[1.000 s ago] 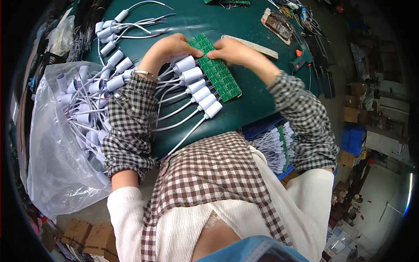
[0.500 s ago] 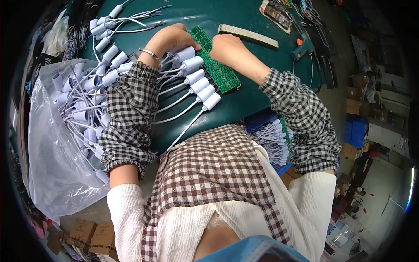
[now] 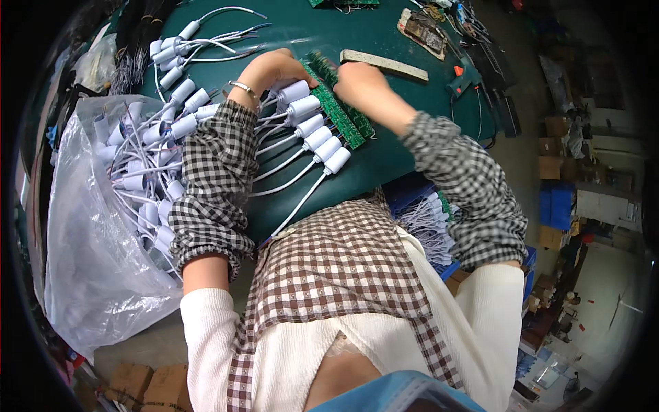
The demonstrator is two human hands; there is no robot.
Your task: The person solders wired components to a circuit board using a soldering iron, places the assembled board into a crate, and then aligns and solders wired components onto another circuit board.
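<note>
A green circuit board (image 3: 334,110) lies slanted on the green table top, with a row of white cylindrical sockets (image 3: 318,137) on cables along its left edge. My left hand (image 3: 278,67) is closed on the board's far end, its fingertips partly hidden. Along the right side stands a second green board strip (image 3: 360,122), tilted up and blurred at its far end. My right hand (image 3: 362,84) is closed on this strip, its fingertips hidden behind the knuckles. Some cables from the sockets run toward me and to the left.
A clear plastic bag (image 3: 103,275) full of cabled sockets lies at the left. Beyond my right hand is a pale bar (image 3: 384,64). A glue gun (image 3: 463,81) lies farther right. Below my right arm stands a blue bin (image 3: 449,266) of cabled sockets. More sockets (image 3: 175,51) lie far left.
The wide green board lay flat as one sheet; now its right strip is tilted up beside the left strip. My right hand has moved slightly down and stays near it.
</note>
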